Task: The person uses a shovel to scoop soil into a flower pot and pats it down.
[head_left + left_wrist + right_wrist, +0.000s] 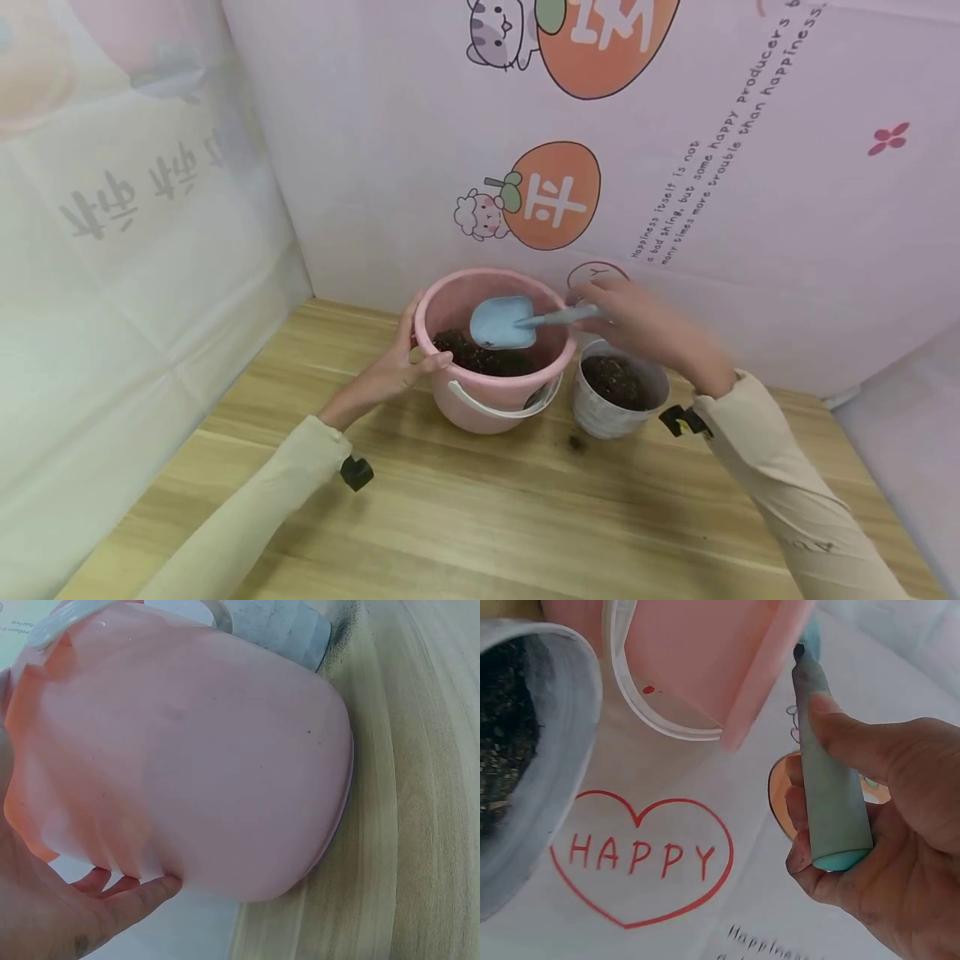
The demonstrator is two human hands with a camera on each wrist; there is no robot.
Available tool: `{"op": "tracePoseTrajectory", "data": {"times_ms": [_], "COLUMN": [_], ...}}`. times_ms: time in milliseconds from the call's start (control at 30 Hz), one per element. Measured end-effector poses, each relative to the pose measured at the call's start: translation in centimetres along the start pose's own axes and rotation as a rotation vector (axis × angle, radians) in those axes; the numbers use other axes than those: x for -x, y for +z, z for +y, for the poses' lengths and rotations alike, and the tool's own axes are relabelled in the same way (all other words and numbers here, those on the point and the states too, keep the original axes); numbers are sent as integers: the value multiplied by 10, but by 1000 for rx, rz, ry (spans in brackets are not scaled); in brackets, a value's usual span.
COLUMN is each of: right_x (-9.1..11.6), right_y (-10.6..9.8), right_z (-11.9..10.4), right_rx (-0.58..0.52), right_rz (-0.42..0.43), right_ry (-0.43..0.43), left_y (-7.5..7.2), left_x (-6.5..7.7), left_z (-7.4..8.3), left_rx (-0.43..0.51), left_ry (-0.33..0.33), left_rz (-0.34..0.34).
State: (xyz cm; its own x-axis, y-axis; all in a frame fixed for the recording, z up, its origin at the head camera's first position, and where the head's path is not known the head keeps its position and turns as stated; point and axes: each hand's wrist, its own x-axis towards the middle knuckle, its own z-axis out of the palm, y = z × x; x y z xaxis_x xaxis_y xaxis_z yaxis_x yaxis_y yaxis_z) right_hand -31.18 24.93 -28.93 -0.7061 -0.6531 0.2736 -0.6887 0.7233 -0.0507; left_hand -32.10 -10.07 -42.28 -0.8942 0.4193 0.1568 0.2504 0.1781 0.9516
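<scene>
A pink bucket (480,408) with dark soil (487,358) low inside stands on the table, leaning slightly in the left wrist view. My left hand (393,367) grips its left side, thumb at the rim and fingers (142,896) against the outer wall. My right hand (637,321) holds a light blue trowel (504,322) by its handle (832,787), fingers wrapped round it. The trowel's blade is over the bucket's opening, above the soil, with a small dark bit on it. Just right of the bucket is a whitish flowerpot (609,421) holding dark soil (618,382).
The bucket's white handle (495,410) hangs down at its front. Some spilled soil (577,442) lies on the wooden table (450,517) before the flowerpot. A printed cloth (375,167) rises close behind, and pale sheets hang at both sides.
</scene>
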Motion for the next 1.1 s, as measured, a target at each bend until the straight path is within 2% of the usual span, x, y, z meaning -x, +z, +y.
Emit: {"op": "tracePoseTrajectory", "data": {"times_ms": [167, 367, 567, 767, 833, 900, 1100], "right_x": [-26, -42, -50, -53, -55, -56, -62], "right_y": [10, 20, 24, 29, 30, 33, 46], "right_z": [-9, -17, -24, -28, -29, -31, -34], "right_rx": [46, 114, 147, 175, 165, 103, 47], "right_rz": [-112, -219, -256, -288, -290, -309, -369], "right_ry": [38, 68, 104, 93, 77, 81, 17], "left_y": [-1, -1, 0, 0, 0, 0, -1], "left_x": [2, 1, 2, 3, 3, 3, 2], "left_z": [-1, 2, 3, 0, -1, -1, 0], "left_rx": [-5, -8, -3, -17, -19, -22, -18], "left_ry": [0, -3, -19, -41, -42, -42, -29], "left_rz": [8, 9, -4, 5, 8, 13, 10]}}
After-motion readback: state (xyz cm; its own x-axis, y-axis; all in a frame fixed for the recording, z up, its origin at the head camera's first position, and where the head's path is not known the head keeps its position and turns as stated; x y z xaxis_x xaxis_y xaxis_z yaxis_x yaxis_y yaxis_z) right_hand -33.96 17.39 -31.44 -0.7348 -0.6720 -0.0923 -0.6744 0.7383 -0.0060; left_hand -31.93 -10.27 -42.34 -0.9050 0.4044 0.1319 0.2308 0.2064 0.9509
